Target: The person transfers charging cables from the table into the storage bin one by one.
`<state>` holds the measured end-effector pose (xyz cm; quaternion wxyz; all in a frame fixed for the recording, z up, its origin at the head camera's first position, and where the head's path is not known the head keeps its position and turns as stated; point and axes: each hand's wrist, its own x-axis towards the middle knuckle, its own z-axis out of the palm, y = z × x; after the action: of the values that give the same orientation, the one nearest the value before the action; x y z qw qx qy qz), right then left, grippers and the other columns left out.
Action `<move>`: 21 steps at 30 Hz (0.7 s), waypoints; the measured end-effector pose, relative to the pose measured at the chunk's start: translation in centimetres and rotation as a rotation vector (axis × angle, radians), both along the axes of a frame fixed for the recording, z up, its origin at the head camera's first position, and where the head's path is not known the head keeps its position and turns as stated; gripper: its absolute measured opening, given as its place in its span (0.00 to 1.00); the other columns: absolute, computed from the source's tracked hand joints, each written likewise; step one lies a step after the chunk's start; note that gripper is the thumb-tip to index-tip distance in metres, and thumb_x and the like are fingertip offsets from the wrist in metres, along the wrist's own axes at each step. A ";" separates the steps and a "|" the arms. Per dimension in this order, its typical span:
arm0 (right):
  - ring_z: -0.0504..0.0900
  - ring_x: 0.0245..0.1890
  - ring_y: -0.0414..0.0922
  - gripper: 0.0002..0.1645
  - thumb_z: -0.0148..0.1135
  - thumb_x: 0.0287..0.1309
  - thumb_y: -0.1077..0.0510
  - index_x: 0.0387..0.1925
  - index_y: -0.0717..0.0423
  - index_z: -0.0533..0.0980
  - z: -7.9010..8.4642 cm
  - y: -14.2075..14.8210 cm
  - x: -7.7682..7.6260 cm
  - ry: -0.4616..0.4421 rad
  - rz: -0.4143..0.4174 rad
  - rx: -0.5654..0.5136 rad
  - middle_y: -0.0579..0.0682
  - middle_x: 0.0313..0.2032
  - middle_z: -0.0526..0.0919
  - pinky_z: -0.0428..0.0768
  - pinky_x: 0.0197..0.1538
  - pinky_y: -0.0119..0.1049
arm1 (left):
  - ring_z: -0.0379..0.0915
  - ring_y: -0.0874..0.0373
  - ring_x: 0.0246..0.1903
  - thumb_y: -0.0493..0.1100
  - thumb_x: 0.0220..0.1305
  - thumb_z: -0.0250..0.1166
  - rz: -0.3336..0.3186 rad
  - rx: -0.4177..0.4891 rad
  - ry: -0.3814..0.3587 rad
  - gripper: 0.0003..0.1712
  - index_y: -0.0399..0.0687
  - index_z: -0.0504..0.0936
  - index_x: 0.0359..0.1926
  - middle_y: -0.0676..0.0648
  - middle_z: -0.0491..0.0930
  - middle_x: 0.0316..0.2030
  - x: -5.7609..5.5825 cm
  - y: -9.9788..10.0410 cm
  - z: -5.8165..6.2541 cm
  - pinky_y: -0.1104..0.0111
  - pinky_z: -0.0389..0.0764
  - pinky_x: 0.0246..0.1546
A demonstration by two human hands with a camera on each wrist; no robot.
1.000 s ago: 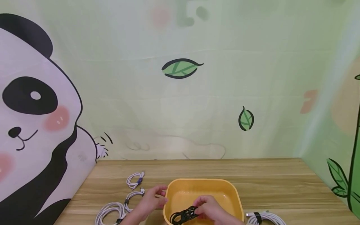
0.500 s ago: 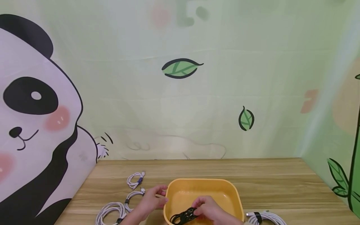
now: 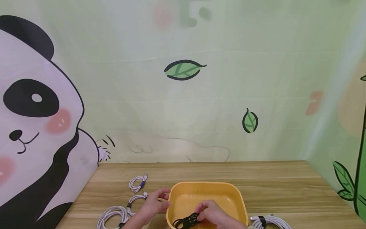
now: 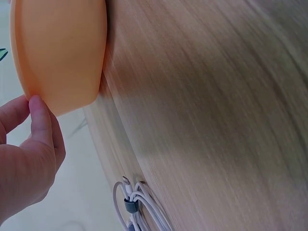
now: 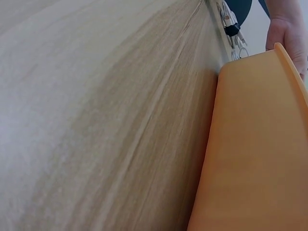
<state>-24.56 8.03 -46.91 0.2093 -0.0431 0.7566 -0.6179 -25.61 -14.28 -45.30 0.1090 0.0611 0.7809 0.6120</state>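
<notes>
A yellow plastic bin [image 3: 206, 187] stands at the front of the wooden table. My left hand [image 3: 154, 205] pinches its left rim between thumb and fingers, as the left wrist view shows the same hand [image 4: 33, 159] on the bin's edge [image 4: 60, 57]. Inside the bin lies a coiled black cable [image 3: 187, 220], partly cut off by the frame's bottom. My right hand [image 3: 213, 213] reaches over the bin and pinches this cable's right end. In the right wrist view only the bin's outer wall [image 5: 260, 144] and my left hand [image 5: 290, 36] show, not my right hand.
Left of the bin lie a small white cable with a blue tie [image 3: 138, 183], another white cable [image 3: 135, 202] and a larger white coil [image 3: 112, 216]. A bundled white cable with a black strap [image 3: 271, 221] lies to the right. Behind the table [image 3: 274, 181] hangs a printed backdrop.
My right hand and the black cable have moved slightly down in the bin. The left hand stays on the rim.
</notes>
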 end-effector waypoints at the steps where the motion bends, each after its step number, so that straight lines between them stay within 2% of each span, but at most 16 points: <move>1: 0.72 0.21 0.39 0.10 0.55 0.39 0.77 0.29 0.69 0.73 0.0 0.0 0.0 0.001 0.003 0.003 0.46 0.22 0.72 0.77 0.27 0.30 | 0.71 0.60 0.29 0.26 0.49 0.59 0.002 -0.001 0.000 0.27 0.25 0.65 0.53 0.39 0.70 0.36 0.0 0.0 0.0 0.63 0.81 0.33; 13: 0.72 0.17 0.37 0.11 0.53 0.33 0.75 0.27 0.71 0.73 -0.5 0.1 0.2 -0.015 0.031 -0.091 0.46 0.19 0.72 0.72 0.20 0.23 | 0.71 0.60 0.29 0.26 0.50 0.59 0.008 -0.031 0.004 0.27 0.26 0.65 0.53 0.39 0.70 0.36 0.0 0.0 0.0 0.66 0.81 0.32; 21: 0.68 0.14 0.35 0.10 0.52 0.36 0.74 0.26 0.66 0.74 -0.4 0.2 0.2 -0.084 0.017 -0.093 0.46 0.19 0.72 0.69 0.17 0.21 | 0.71 0.60 0.29 0.26 0.49 0.58 0.013 -0.029 0.015 0.26 0.26 0.66 0.53 0.39 0.70 0.36 0.1 0.1 0.0 0.65 0.81 0.31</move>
<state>-24.41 8.27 -47.30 0.2439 -0.0335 0.7174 -0.6517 -25.55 -14.22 -45.26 0.1002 0.0591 0.7910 0.6006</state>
